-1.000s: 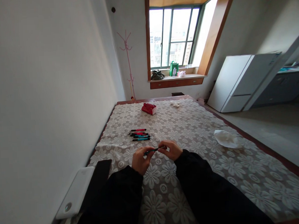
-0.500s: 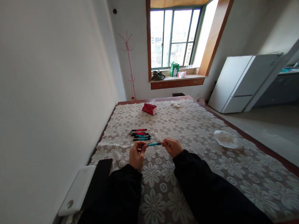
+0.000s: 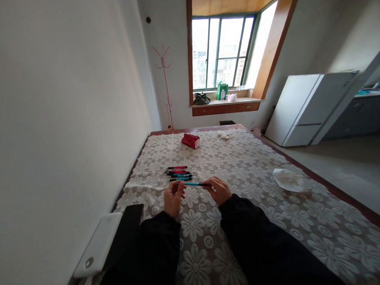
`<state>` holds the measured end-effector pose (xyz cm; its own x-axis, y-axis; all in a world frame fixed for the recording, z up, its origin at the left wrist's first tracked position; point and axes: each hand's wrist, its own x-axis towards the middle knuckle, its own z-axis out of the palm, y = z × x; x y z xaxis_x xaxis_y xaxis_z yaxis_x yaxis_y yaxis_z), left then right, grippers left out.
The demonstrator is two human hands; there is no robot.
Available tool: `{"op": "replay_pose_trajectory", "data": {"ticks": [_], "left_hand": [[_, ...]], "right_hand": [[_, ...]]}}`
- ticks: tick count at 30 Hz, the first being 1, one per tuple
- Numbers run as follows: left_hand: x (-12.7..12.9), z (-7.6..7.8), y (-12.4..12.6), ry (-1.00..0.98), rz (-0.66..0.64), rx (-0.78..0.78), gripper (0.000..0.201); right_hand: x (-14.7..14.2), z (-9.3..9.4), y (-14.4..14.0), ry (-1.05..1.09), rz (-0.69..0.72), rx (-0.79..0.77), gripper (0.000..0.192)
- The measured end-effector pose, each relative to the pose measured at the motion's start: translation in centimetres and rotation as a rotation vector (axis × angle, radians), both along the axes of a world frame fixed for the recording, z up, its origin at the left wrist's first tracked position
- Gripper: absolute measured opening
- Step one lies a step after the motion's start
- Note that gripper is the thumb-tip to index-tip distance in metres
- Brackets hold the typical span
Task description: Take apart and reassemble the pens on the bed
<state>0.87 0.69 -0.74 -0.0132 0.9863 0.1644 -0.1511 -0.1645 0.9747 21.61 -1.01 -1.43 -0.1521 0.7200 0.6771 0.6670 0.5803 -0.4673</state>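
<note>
Two hands on one thin blue pen with black ends (image 3: 193,184), held level just above the bed with the white flower lace cover (image 3: 256,156), close to its near edge. Left hand (image 3: 173,198) pinching the left end, grip clamped on it with fingertips. Right hand (image 3: 219,189) pinching the right end, grip clamped there too. Just behind the pen, toward the left edge, a small heap of red and blue pens (image 3: 179,173) lying flat, not touching the held one. Far off near the far edge, a red box (image 3: 190,140). Near the right edge, a crumpled white tissue (image 3: 288,180).

Step in hand, at a guess: holding the pen by both ends, maybe checking or working it. For the next move: keep both pinches firm and the pen level, well clear of the heap.
</note>
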Motion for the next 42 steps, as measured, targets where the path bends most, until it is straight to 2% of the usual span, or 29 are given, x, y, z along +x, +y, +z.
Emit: {"op": "replay_pose_trajectory", "data": {"ticks": [4,8,13,17,20,25,31,33,36,39,42], "left_hand": [[-0.3,-0.3,0.1,0.048,0.034,0.044,0.032],[-0.3,-0.3,0.1,-0.007,0.054,0.088,0.028],[-0.1,-0.1,0.1,-0.231,0.01,-0.024,0.044],[0.0,-0.2,0.1,-0.32,-0.043,-0.115,0.041],[0.1,-0.4,0.2,-0.314,-0.059,-0.103,0.039],[-0.1,-0.8,0.5,-0.212,0.0,-0.004,0.031],[-0.2,-0.7,0.5,-0.26,0.015,-0.026,0.033],[-0.2,-0.7,0.6,-0.285,0.033,-0.031,0.034],[-0.4,-0.8,0.8,-0.281,0.08,-0.035,0.036],[-0.5,-0.9,0.9,-0.264,0.123,-0.028,0.037],[-0.5,-0.9,0.9,-0.225,0.128,-0.006,0.035]], "right_hand": [[0.1,0.0,-0.2,-0.067,-0.027,-0.001,0.02],[-0.3,0.1,-0.5,-0.107,-0.043,-0.104,0.027],[-0.9,0.0,-0.4,0.006,-0.023,-0.123,0.018],[-0.9,-0.5,-0.2,0.044,-0.026,-0.081,0.014],[-0.8,-0.7,-0.2,0.021,-0.053,-0.093,0.016],[-1.0,0.0,-0.8,-0.112,-0.034,-0.187,0.023],[-1.6,0.1,-0.9,-0.033,0.127,-0.491,0.028],[-1.7,-0.3,-0.7,-0.032,0.13,-0.473,0.023],[-1.8,-0.6,-0.6,-0.101,0.066,-0.331,0.02],[-1.8,-0.3,-0.8,-0.193,0.037,-0.208,0.02],[-2.0,0.1,-1.2,-0.264,0.0,-0.167,0.023]]}}
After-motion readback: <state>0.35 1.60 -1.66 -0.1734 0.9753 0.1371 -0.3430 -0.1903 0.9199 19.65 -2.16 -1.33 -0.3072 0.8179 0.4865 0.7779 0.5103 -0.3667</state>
